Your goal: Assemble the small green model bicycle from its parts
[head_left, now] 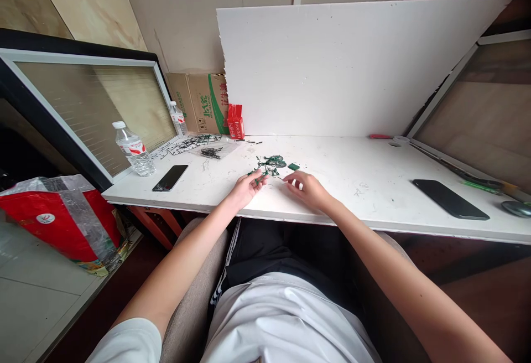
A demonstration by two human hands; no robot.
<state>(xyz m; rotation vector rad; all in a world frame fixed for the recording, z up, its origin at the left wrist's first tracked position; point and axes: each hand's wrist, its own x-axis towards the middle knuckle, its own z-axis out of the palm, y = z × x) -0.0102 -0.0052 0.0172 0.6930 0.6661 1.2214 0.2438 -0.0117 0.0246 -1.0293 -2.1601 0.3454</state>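
Near the front edge of the white table, my left hand (248,187) has its fingers closed on a small dark green part (257,181). To its right, my right hand (304,187) is pinched around a thin, light-coloured item whose tip points left; it is too small to name. Just beyond both hands lie thin green pieces with a round, wheel-like shape (275,161). A small green block (293,166) sits above my right hand, with tiny green bits around it.
Left on the table (327,155) are a black phone (170,178), a water bottle (135,150), black frames (188,144) and a plastic bag of dark parts (211,153). A cardboard box (203,103) and red box (235,123) stand behind. Another phone (450,199) lies right.
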